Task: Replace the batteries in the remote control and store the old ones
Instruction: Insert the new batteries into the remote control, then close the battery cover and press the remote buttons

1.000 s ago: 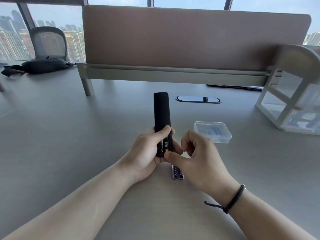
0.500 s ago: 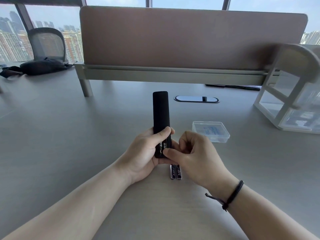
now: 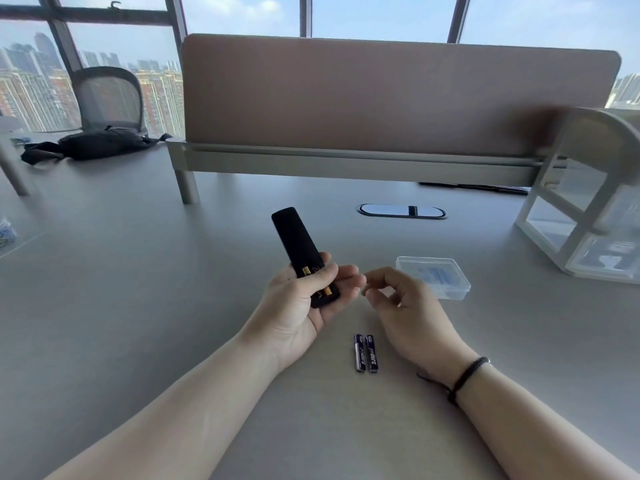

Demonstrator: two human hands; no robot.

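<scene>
- The grey table (image 3: 138, 306) lay bare on the left, with lots of room for a hand.
- Two blue batteries (image 3: 365, 353) lay between the arms.
- A clear plastic box (image 3: 434, 277) sat just behind the right hand (image 3: 405, 306).
- A white rack (image 3: 588, 216) blocked the far right.

The remote control (image 3: 300, 255) looked like matt black plastic, with shiny gold metal showing in its open compartment. Two batteries (image 3: 365, 353) on the table (image 3: 138, 271) had glossy purple wrappers with pale print. The table was a smooth, matt grey surface with a soft sheen. A clear, glossy plastic box (image 3: 433, 277) lay near them. The divider panel (image 3: 398, 95) appeared to be matt brownish fabric above a smooth metal rail. A black woven cord bracelet (image 3: 468, 375) looked rough.
</scene>
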